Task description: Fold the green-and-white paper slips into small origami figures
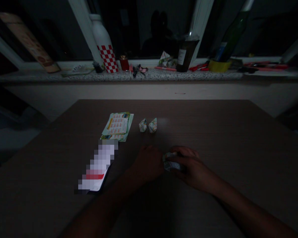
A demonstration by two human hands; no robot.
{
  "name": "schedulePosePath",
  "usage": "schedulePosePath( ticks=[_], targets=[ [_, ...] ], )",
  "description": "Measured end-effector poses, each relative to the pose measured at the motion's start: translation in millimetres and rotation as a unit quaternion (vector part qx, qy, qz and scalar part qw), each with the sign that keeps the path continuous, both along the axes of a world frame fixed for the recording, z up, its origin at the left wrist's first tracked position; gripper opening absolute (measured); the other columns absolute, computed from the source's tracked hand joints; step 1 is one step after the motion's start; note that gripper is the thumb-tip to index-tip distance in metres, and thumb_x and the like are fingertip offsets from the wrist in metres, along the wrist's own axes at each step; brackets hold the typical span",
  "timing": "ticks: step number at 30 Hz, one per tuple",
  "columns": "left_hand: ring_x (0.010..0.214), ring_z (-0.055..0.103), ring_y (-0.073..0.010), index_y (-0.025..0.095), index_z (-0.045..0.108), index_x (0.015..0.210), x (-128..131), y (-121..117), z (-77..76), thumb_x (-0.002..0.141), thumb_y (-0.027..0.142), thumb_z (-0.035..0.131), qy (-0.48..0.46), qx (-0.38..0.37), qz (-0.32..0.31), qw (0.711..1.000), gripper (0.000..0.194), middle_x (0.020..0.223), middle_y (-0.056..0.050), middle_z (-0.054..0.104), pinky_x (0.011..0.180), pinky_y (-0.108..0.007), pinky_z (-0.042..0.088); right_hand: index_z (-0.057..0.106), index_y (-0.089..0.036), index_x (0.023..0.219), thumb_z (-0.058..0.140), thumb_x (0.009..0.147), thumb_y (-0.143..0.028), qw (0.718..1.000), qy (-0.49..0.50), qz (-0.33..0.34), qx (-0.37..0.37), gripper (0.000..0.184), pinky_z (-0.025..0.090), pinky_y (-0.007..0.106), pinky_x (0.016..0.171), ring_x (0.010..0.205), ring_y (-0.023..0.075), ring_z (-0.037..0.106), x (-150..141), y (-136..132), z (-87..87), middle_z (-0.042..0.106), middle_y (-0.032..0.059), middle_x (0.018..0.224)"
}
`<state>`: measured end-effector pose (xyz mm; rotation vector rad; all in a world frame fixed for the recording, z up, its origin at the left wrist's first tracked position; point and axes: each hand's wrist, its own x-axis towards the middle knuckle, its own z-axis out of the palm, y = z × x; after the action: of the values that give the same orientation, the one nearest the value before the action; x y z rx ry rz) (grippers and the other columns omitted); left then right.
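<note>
Both my hands rest on the dark brown table (225,132) near its front middle, and they meet at a small piece of folded printed paper (169,161). My left hand (149,163) is curled into a fist at the paper's left side. My right hand (191,167) has its fingers closed over the paper from the right. Beyond the hands stand two small folded paper shapes (143,125) (153,125), side by side. A stack of printed paper sheets (118,126) lies to their left.
A phone (97,168) with a lit screen lies left of my left arm. The window sill (144,75) behind the table holds a red-and-white checked bottle (104,44), a dark bottle (186,53), a green bottle (232,33) and small clutter.
</note>
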<state>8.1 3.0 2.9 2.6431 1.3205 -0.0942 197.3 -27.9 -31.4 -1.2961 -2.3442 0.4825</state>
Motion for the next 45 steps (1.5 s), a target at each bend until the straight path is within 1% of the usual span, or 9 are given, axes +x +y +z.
schedulePosePath(
  ticks=[7,16,23,28,30,34,36,41,45],
  targets=[
    [0.088,0.061,-0.0274,0.014,0.065,0.082,1.0,0.8,5.6,0.083,0.021,0.047,0.009,-0.021,0.01,1.0,0.02,0.088,-0.012,0.067,0.078,-0.041,0.046,0.066,-0.03,0.109,0.069,0.071,-0.017,1.0,0.005,-0.019,-0.001,0.04,0.035,0.045,0.096,0.114,0.027,0.05,-3.6,-0.2,-0.3,0.058,0.0051,0.121],
    [0.088,0.061,-0.0277,0.013,0.066,0.084,0.8,0.4,3.8,0.084,0.024,0.046,0.006,-0.013,0.011,1.0,0.023,0.089,-0.012,0.067,0.079,-0.042,0.045,0.071,-0.031,0.098,0.072,0.072,-0.024,0.998,0.014,-0.06,0.004,0.027,0.036,0.045,0.092,0.107,0.027,0.053,-9.2,3.2,-5.5,0.062,0.004,0.113],
    [0.087,0.061,-0.0287,0.012,0.066,0.083,0.3,0.7,2.2,0.082,0.024,0.048,-0.008,-0.01,0.012,1.0,0.021,0.088,-0.012,0.067,0.077,-0.043,0.045,0.07,-0.032,0.102,0.072,0.074,-0.025,1.0,0.01,-0.019,-0.007,0.029,0.034,0.046,0.094,0.111,0.0269,0.051,-3.3,5.9,-1.6,0.06,0.0038,0.116],
    [0.086,0.061,-0.0285,0.013,0.066,0.079,-1.3,0.8,1.8,0.082,0.023,0.049,-0.012,-0.012,0.014,1.0,0.02,0.085,-0.012,0.067,0.077,-0.043,0.045,0.067,-0.033,0.108,0.072,0.072,-0.021,1.0,0.0,0.005,-0.022,0.038,0.034,0.046,0.095,0.113,0.0266,0.05,0.9,6.1,1.1,0.057,0.0041,0.12],
    [0.086,0.061,-0.0281,0.014,0.066,0.081,-2.4,0.6,0.3,0.081,0.029,0.052,-0.022,-0.011,0.022,0.999,0.02,0.086,-0.011,0.067,0.077,-0.042,0.045,0.067,-0.034,0.108,0.073,0.071,-0.02,1.0,-0.001,0.005,-0.021,0.04,0.034,0.046,0.096,0.114,0.0265,0.05,1.0,6.2,0.8,0.057,0.0034,0.121],
    [0.089,0.061,-0.0296,0.015,0.066,0.084,-2.6,-0.7,-4.6,0.078,0.05,0.056,-0.035,0.001,0.034,0.999,0.037,0.088,-0.011,0.068,0.079,-0.044,0.044,0.066,-0.036,0.109,0.072,0.072,-0.021,1.0,0.0,0.001,-0.022,0.041,0.034,0.045,0.096,0.113,0.0258,0.05,0.1,6.3,1.0,0.058,0.0024,0.121],
    [0.089,0.061,-0.0311,0.016,0.066,0.084,-1.0,-1.3,-6.1,0.077,0.054,0.055,-0.026,0.006,0.037,0.999,0.041,0.088,-0.011,0.068,0.081,-0.047,0.044,0.067,-0.035,0.109,0.071,0.072,-0.021,1.0,-0.001,0.001,-0.023,0.04,0.034,0.045,0.096,0.113,0.0258,0.05,-0.3,6.2,2.0,0.058,0.0029,0.12],
    [0.091,0.06,-0.0332,0.014,0.067,0.083,2.7,0.0,-1.6,0.076,0.055,0.055,-0.009,-0.01,0.045,0.999,0.043,0.089,-0.013,0.068,0.082,-0.049,0.043,0.067,-0.033,0.11,0.07,0.073,-0.02,1.0,-0.011,0.004,-0.028,0.039,0.033,0.044,0.098,0.115,0.0259,0.049,0.0,5.7,3.1,0.057,0.0032,0.122],
    [0.089,0.062,-0.0302,0.016,0.068,0.081,-0.9,4.2,5.8,0.074,0.046,0.058,-0.004,-0.054,0.069,0.996,0.032,0.089,-0.012,0.069,0.082,-0.045,0.044,0.066,-0.033,0.111,0.07,0.073,-0.022,0.999,-0.016,-0.006,-0.03,0.04,0.033,0.044,0.098,0.116,0.0267,0.048,0.0,4.5,2.6,0.057,0.0038,0.123]
  ],
)
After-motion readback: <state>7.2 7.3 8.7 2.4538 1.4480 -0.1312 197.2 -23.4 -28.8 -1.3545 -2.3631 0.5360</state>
